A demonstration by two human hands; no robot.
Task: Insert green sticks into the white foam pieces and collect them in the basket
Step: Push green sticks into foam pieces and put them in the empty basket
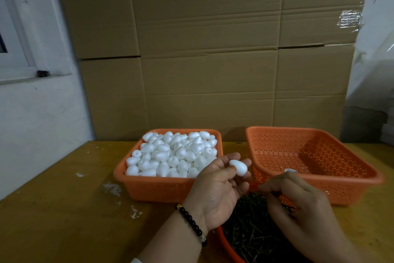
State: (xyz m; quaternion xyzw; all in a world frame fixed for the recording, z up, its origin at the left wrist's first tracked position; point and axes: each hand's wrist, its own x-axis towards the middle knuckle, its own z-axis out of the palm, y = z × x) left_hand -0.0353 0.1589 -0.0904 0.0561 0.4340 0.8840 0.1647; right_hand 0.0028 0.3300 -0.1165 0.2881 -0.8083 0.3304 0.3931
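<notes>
My left hand [215, 190], palm up, pinches a white egg-shaped foam piece [238, 167] between thumb and fingertips. It is raised in front of the gap between two orange baskets. My right hand [298, 205] hovers over a container of dark green sticks [249, 235] at the near edge, fingers curled as if pinching one; the stick itself is too thin and blurred to make out. The left basket [153, 188] is full of white foam pieces [170, 154]. The right perforated basket [319, 179] holds only one small white object [290, 170].
The baskets stand on a yellow-brown wooden table [64, 209] with white foam crumbs scattered at the left. Stacked cardboard boxes [202, 49] form a wall behind the baskets. A white wall and window frame [25, 60] are at the left.
</notes>
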